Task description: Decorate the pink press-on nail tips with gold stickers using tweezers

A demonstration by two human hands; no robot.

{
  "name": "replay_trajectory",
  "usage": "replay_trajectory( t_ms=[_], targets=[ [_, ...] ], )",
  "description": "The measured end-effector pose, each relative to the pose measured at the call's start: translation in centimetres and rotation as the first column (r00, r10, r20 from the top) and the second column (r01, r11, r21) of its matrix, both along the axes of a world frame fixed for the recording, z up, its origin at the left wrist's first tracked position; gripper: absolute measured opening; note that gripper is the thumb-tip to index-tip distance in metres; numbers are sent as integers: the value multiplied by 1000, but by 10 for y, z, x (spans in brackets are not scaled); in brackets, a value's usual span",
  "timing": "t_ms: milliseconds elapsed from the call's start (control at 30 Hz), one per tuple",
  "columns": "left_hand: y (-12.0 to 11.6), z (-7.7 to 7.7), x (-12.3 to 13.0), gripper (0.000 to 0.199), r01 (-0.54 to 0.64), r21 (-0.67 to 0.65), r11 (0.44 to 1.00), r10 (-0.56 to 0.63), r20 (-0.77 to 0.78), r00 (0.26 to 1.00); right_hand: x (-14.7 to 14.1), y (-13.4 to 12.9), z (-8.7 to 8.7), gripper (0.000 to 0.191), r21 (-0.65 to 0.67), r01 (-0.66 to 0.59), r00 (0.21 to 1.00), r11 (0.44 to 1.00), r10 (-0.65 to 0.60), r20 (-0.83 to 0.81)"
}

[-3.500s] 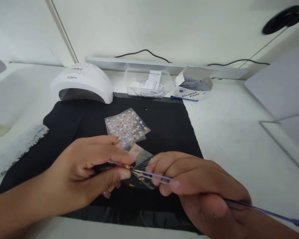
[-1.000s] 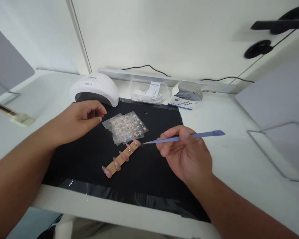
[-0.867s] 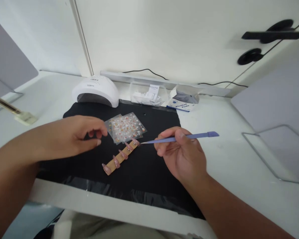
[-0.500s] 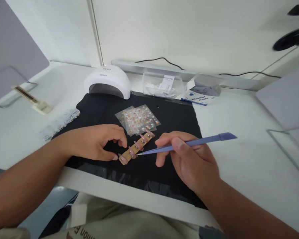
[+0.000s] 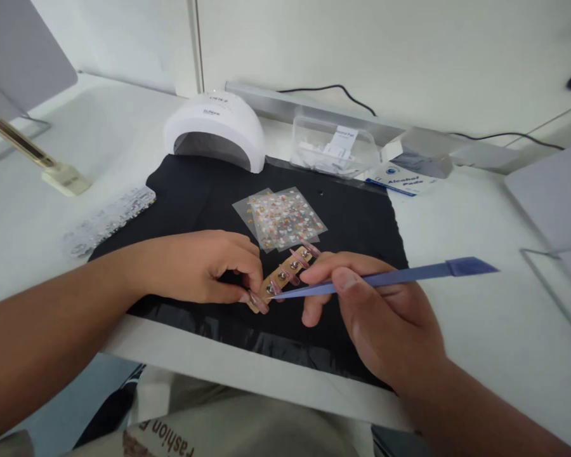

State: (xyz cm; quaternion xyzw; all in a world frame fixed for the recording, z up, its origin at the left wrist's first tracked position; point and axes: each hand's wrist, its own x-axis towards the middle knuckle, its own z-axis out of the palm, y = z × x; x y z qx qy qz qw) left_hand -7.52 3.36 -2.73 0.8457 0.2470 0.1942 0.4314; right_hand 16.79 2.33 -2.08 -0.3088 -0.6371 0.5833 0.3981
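Note:
A narrow tan strip (image 5: 266, 287) lies slantwise on the black mat (image 5: 200, 203), with several pinkish false nails (image 5: 258, 302) across it. My left hand (image 5: 219, 266) is closed at the strip's lower left end, thumb and forefinger pinched at the lowest nail. Blue-violet tweezers (image 5: 404, 275) are held in my right hand (image 5: 371, 304), their tip pointing left over the strip beside the low nails. Just beyond the strip, clear sticker sheets (image 5: 288, 219) with white and orange bits lie overlapping.
A white nail lamp (image 5: 214, 124) stands at the back of the mat. To its right are a clear plastic box (image 5: 333, 149) with packets and an alcohol pads box (image 5: 409, 181). Clear glittery packaging (image 5: 109, 222) and a cream-handled tool (image 5: 66, 179) lie left.
The view has shifted and come closer. My left hand has moved to the lowest nail and its fingers have pinched together there. The tweezers' tip still hovers by the strip.

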Motion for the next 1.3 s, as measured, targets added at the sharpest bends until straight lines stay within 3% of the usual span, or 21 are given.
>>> replay_trajectory(
  t_ms=[233, 567, 900, 1133, 1300],
  targets=[
    [1, -2, -1, 20, -9, -26, 1000, 8, -48, 999, 4, 3, -5, 22, 78, -9, 999, 997, 6, 42],
    [1, -2, -1, 21, -35, -6, 999, 34, -131, 991, 3, -1, -8, 21, 44, -28, 999, 999, 29, -28],
    [1, -2, 0, 24, -28, -6, 1000, 27, -113, 993, 0, 0, -9, 22, 70, -9, 1000, 998, 10, -10],
    [1, -3, 0, 27, -23, -17, 1000, 21, -89, 996, 0, -3, -10, 21, -53, -44, 997, 998, 41, -64],
    [1, -2, 0, 25, -26, -17, 1000, 24, -71, 997, 0, -2, -8, 22, 3, -12, 999, 1000, 12, -53]
  ],
)
